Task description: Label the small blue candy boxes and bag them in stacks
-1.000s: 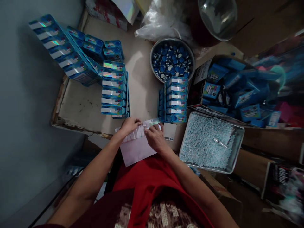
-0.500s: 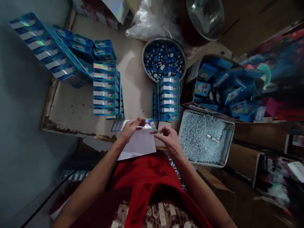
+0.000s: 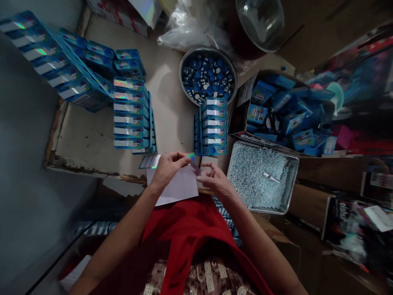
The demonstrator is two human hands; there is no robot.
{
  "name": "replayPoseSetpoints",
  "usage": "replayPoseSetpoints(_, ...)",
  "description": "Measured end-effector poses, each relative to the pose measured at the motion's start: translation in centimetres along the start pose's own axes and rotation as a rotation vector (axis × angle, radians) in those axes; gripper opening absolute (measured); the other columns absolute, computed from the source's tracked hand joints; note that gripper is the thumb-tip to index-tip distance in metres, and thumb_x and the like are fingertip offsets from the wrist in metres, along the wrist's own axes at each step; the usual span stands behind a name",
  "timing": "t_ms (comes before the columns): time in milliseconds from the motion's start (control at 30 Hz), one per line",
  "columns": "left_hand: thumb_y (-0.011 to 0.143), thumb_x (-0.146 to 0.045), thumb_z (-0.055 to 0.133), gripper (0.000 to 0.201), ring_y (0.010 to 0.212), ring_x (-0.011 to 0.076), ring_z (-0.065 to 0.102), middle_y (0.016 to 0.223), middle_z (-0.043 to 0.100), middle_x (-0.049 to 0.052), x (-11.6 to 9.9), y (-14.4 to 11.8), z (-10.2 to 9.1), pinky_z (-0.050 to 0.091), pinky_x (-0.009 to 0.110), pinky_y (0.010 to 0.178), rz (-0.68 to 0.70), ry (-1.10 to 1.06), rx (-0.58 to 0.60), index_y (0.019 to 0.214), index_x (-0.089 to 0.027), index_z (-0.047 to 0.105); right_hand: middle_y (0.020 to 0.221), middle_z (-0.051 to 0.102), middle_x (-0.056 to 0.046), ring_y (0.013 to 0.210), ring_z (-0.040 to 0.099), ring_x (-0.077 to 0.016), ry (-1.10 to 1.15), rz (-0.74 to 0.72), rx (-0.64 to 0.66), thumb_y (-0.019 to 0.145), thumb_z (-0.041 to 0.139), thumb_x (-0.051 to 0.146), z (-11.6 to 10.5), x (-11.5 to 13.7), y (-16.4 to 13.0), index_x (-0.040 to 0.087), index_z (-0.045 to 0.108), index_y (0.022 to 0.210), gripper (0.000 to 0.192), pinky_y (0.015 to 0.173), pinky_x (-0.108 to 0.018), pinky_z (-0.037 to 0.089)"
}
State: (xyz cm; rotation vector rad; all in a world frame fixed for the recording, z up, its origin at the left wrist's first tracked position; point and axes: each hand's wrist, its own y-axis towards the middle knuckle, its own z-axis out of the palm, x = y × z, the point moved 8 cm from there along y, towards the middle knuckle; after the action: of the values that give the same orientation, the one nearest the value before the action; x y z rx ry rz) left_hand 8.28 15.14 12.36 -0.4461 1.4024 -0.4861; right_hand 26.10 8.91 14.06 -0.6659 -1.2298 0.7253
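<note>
My left hand (image 3: 168,168) pinches a shiny rainbow-glinting sticker strip (image 3: 191,157) between thumb and fingers. Just to its right is my right hand (image 3: 213,178), thumb and forefinger apart, their tips close to the strip's end; motion blurs them a little. Beneath both hands lies a white paper sheet (image 3: 179,186), reaching over the table edge toward my lap. A sheet with pale label strips (image 3: 147,162) pokes out left of my left hand. Rows of blue packs, the left row (image 3: 130,120) and the right row (image 3: 215,123), stand beyond my hands with pale strips on their edges.
A metal bowl (image 3: 182,78) holds blue and white caps. At right are a metal tray (image 3: 294,180) of pale blue beads with a small shiny scoop-like tool, and a carton (image 3: 245,92) of blue packs. More blue packs (image 3: 55,61) stand at far left.
My left hand has turned in, its fingers now together on the strip's end. The right thumb and forefinger, pinched at the strip before, have parted. The view has shifted slightly.
</note>
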Motion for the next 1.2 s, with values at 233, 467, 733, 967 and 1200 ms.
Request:
replayPoseSetpoints(233,0.065,-0.046,0.088,0.037,0.066,0.014,0.063,0.075,0.07,0.004,-3.0,-0.1,-3.3,0.059,0.029,0.069,-0.008,-0.063,-0.16,0.076,-0.015,0.071,0.06,0.049,0.011,0.054,0.043,-0.0088,-0.183,-0.067,-0.038,0.063,0.091,0.041,-1.0,0.1,-1.7,0.02,0.059,0.119,0.068,0.056,-0.023,0.032)
replayPoseSetpoints(467,0.061,-0.053,0.091,0.043,0.065,0.0145,0.063,0.075,0.069,0.005,-3.4,-1.4,-1.2,0.061,0.031,0.07,-0.084,-0.11,0.005,0.074,-0.017,0.071,0.055,0.039,0.011,0.052,0.035,-0.0097,-0.226,-0.214,-0.085,0.063,0.092,0.044,1.4,5.2,-0.7,0.023,0.067,0.119,0.065,0.053,-0.025,0.028)
replayPoseSetpoints(733,0.064,-0.051,0.091,0.041,0.069,0.0153,0.065,0.078,0.072,0.006,-2.4,-2.3,1.6,0.061,0.029,0.071,-0.117,-0.161,0.025,0.08,-0.016,0.078,0.066,0.062,0.001,0.061,0.05,-0.013,-0.438,-0.422,-0.33,0.086,0.072,0.05,-0.2,7.2,-3.0,0.02,0.073,0.078,0.031,0.061,-0.027,0.037)
replayPoseSetpoints(967,0.078,-0.051,0.079,0.036,0.065,0.0142,0.063,0.077,0.074,0.005,-1.1,-0.1,5.5,0.054,0.025,0.063,0.021,-0.106,-0.147,0.087,-0.016,0.079,0.088,0.077,-0.006,0.076,0.065,-0.021,-1.269,-0.61,-0.732,0.095,0.061,0.044,-1.9,12.3,-3.6,0.025,0.079,0.089,0.028,0.073,-0.033,0.038)
replayPoseSetpoints(1200,0.083,-0.048,0.074,0.031,0.066,0.016,0.064,0.073,0.073,0.004,-0.1,1.6,6.2,0.052,0.027,0.065,0.116,0.067,-0.218,0.085,-0.017,0.078,0.085,0.077,-0.008,0.076,0.067,-0.0244,-1.472,-0.494,-0.775,0.093,0.064,0.047,-2.7,12.9,-1.2,0.024,0.079,0.088,0.028,0.07,-0.034,0.036)
